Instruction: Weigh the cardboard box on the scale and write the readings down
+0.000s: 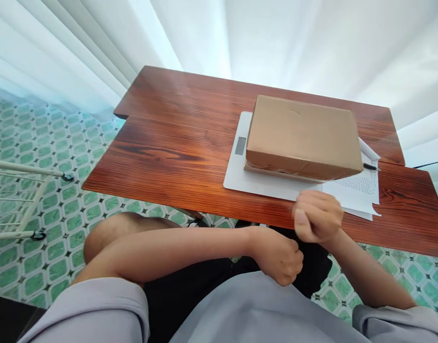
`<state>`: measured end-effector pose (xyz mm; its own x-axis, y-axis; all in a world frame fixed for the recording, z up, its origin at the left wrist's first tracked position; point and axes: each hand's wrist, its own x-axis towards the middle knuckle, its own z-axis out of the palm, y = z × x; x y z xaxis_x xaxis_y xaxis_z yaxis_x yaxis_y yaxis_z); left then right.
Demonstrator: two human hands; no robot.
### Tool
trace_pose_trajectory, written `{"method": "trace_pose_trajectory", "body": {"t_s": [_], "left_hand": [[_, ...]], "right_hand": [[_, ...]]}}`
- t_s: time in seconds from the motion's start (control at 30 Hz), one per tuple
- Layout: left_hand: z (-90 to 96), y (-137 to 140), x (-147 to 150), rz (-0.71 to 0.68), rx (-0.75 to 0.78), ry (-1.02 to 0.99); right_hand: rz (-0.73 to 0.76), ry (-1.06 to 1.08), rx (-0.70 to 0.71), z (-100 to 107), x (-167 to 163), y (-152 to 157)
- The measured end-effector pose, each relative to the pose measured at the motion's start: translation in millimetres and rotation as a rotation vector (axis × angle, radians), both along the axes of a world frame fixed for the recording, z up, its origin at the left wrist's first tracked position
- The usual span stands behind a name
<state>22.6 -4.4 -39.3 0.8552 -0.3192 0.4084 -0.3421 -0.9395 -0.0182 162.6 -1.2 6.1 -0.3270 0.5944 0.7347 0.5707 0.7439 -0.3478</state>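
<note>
Both fists (pixel 278 255) (pixel 317 216) curled empty before wooden table (pixel 168 138), tiled floor (pixel 65 209), white curtains (pixel 97 43).

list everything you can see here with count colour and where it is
cardboard box: 1, brown, lying flat on the scale
scale: 1, white with a grey display, on the right half of the table
papers: a few sheets, white with print, under the box's right end
pen: 1, dark, on the papers beside the box
table: 1, reddish-brown wood grain
curtain: white, behind the table
floor tiles: green and white pattern
rack: 1, white, on wheels, far left
left hand: 1, fist closed, below the table edge
right hand: 1, fingers curled, at the table's near edge
</note>
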Motion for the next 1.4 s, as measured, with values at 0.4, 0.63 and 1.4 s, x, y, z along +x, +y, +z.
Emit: {"method": "trace_pose_trajectory", "body": {"t_s": [0.4,0.63,1.4], "left_hand": [[39.2,43,-34,0.618,-0.167,-0.671],[42.3,67,-35,1.101,-0.784,-0.805],[37.7,86,-19,1.188,-1.605,-0.457]], "right_hand": [[-0.803,0.574,0.132,-28,36,-4],[-0.741,0.840,-0.211,-26,41,8],[-0.597,0.963,-0.555,-29,37,14]]}}
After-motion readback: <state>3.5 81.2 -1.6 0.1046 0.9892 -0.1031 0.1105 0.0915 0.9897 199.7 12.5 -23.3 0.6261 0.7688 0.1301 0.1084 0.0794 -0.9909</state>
